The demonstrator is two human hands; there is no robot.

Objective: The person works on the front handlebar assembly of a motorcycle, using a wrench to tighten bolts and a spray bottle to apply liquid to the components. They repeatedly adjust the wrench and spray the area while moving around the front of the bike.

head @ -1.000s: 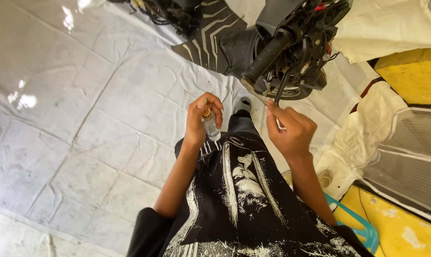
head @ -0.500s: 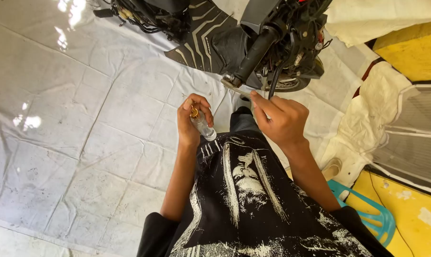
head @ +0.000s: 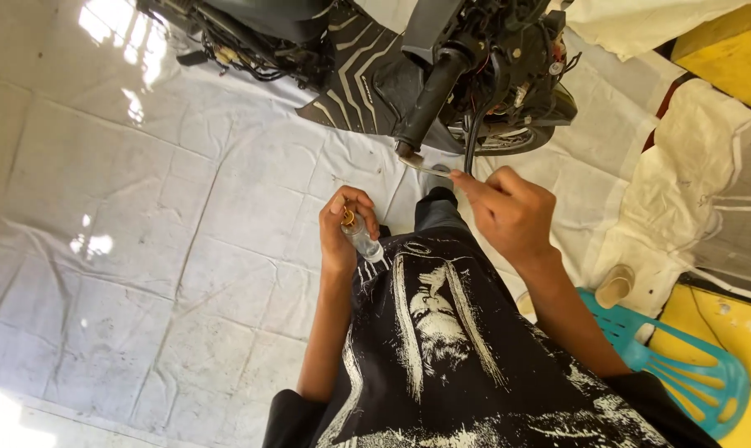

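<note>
Your left hand (head: 342, 232) fingers grip a small clear vial (head: 362, 239) upright, keeping it steady; your right hand (head: 508, 214) fingers, loosely curled and empty, reach toward the motorcycle (head: 442, 58).

One small container in hand, no labels, signs or screens that I can make out.

I see only a small clear bottle (head: 363, 239) with a gold-coloured cap, just left of the frame's centre, slim and tilted, pinched in my left hand (head: 345, 228). Whether it carries a label I cannot tell. I find no sign or screen anywhere else in view.
</note>
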